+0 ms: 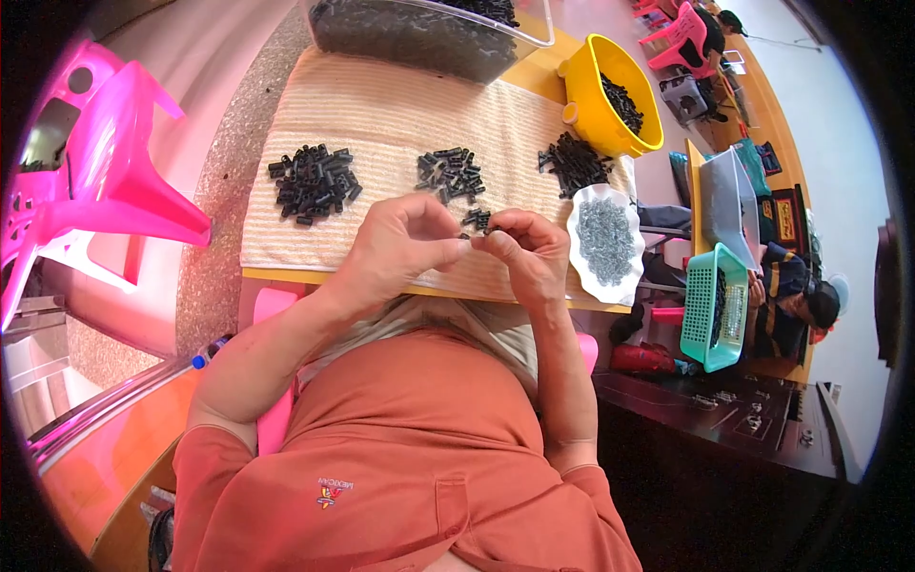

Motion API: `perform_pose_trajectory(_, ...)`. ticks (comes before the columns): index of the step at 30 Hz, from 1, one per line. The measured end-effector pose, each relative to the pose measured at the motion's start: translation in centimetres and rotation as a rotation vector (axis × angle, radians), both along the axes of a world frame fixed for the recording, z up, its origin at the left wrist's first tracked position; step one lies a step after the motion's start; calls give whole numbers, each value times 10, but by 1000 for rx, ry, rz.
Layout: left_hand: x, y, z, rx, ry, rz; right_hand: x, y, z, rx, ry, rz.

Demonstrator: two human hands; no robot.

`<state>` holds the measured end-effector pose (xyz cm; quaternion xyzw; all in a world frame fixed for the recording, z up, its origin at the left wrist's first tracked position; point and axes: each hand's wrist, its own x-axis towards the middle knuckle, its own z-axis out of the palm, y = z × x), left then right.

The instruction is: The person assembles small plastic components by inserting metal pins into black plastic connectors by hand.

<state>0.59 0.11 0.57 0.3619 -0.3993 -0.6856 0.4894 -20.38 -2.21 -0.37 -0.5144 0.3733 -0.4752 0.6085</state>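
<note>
My left hand (405, 243) and my right hand (529, 253) meet at the towel's near edge, fingertips pinched close together. Each pinches a small black part; its exact kind is too small to make out. Just beyond the fingertips lies a little cluster of black pieces (477, 218). Farther up sits a loose heap of short black tube-like parts (450, 172). A bigger pile of black cylinders (313, 181) is on the left. To the right are longer, thin black pieces (575, 164). Beside my right hand stands a white scalloped dish (610, 296) filled with small clear or silvery bits.
A striped towel (381, 114) covers the table. At its far side stand a clear bin (410, 48) of black parts and a yellow tub (596, 91). Pink chairs (124, 181) are on the left. Rightward, another person (786, 296) sits by a green basket (701, 305).
</note>
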Motion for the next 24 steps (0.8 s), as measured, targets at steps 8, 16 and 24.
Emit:
perform_pose_trajectory(8,0,1,-1,-4,4,-32,-1,4,0,-30,23,50)
perform_pose_trajectory(16,-1,2,-4,2,-3,-55,-3,3,-1,-119,90,68)
perform_pose_trajectory(24,0,3,-1,19,-1,-70,0,4,2,-139,96,82)
